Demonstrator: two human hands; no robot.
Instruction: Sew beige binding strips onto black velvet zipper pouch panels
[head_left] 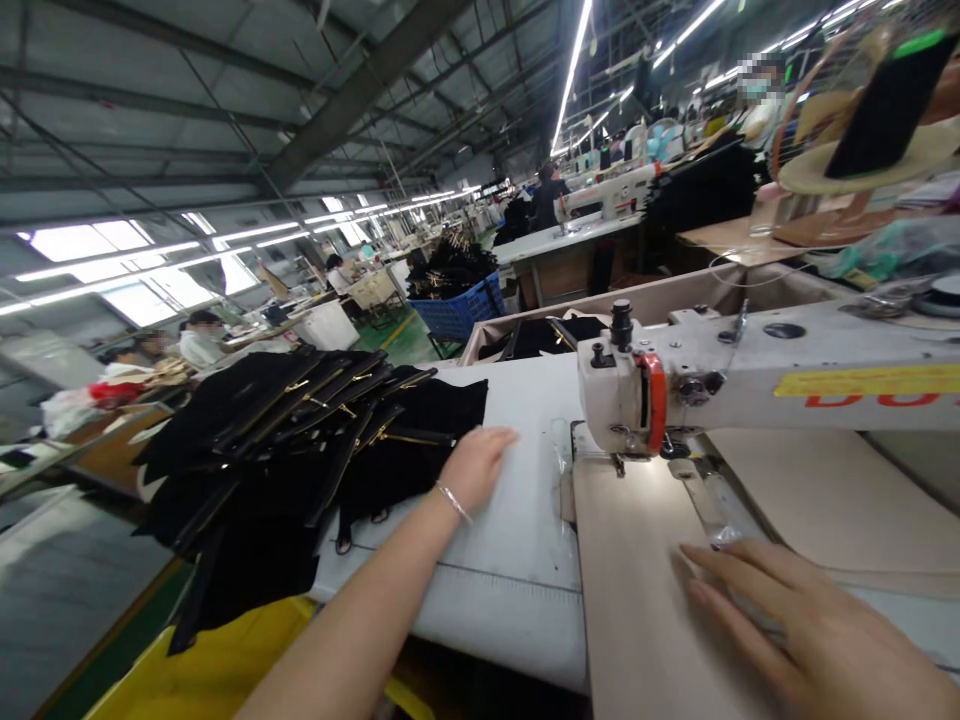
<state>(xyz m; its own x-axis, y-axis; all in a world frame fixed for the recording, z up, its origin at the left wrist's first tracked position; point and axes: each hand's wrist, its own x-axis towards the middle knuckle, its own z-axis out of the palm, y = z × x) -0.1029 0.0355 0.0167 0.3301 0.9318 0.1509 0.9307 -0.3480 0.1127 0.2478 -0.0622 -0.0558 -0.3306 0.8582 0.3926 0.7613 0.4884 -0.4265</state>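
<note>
A beige panel [637, 560] lies under the presser foot of a white sewing machine [622, 400], its near end running toward the bottom edge. My right hand [780, 610] rests on or just over the panel's right side, fingers spread. My left hand [480, 465], with a bracelet at the wrist, reaches over the white table [517, 540] beside a pile of black fabric pieces with zippers [277, 450]. Its fingers point right and look slightly curled; whether they touch the nearest black piece is unclear.
More beige panels [840, 500] lie right of the machine head. Behind it stands a bin [480, 345] with black pieces. A blue crate [457, 308] is farther back, a yellow container [217, 665] at lower left, a thread cone [889, 105] at upper right. Other people sit in the background.
</note>
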